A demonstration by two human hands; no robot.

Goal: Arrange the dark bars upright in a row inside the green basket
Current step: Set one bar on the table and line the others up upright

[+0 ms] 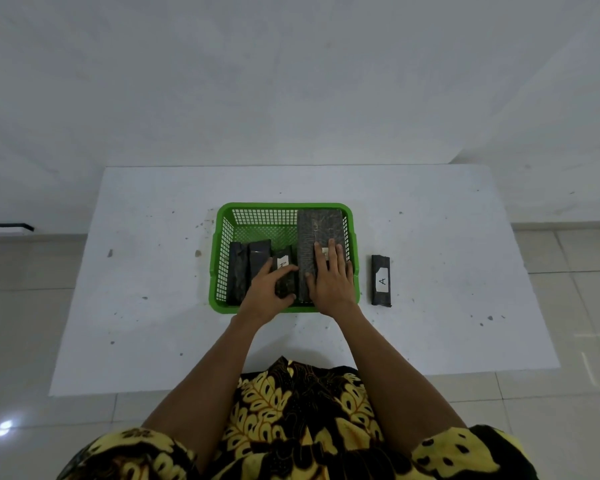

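— Where are the dark bars?
— Most sit in the green basket point(222, 237) at the middle of the white counter point(146, 271). Two bars point(248, 268) stand at its 9 o'clock side; a large bar point(317, 226) fills its 3 o'clock side.
— And the hands?
— The left hand point(269, 294) is curled around a small labelled bar point(284, 271). The right hand point(331, 278) lies flat, fingers extended, on the large bar.
— Anything outside?
— A bar marked "A" point(381, 280) lies on the counter at 3 o'clock, just beside the basket.
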